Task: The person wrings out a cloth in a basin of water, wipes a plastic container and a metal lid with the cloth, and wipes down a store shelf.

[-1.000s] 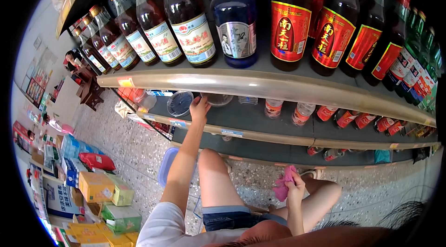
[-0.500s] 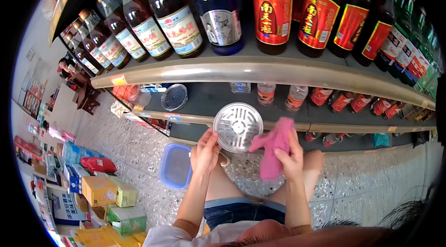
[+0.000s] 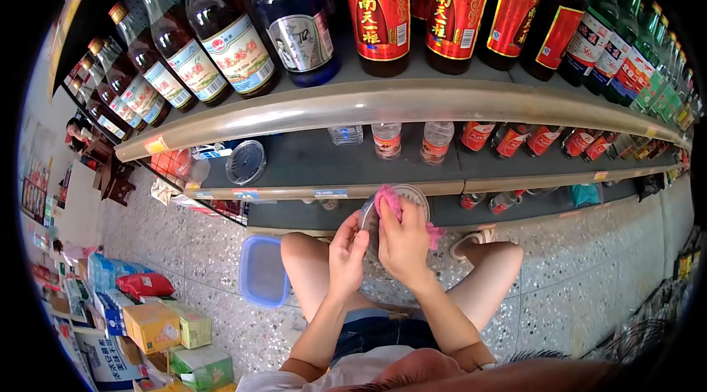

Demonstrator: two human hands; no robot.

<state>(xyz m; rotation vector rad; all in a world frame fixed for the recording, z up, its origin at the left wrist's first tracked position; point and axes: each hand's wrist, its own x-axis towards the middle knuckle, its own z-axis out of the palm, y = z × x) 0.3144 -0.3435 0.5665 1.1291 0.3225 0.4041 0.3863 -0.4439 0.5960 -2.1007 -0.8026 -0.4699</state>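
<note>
The disc (image 3: 420, 203) was held at 12 o'clock from the lap (image 3: 387, 337), its 8 o'clock edge gripped by the left hand (image 3: 346, 253), apparently to steady it against the cloth (image 3: 387, 201), which was clasped over it by the right hand (image 3: 404, 243).

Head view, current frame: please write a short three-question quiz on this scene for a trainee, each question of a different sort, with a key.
1. Multiple choice: which hand holds the pink cloth? A) left B) right C) neither
2. True or false: the blue tub stands on the speckled floor.
3. Fill in: on the upper shelf, the front blue bottle stands between white-labelled bottles and bottles with mainly ____ labels.

Key:
1. B, the right hand; the left hand holds the round piece by its edge.
2. True.
3. Red.
</note>
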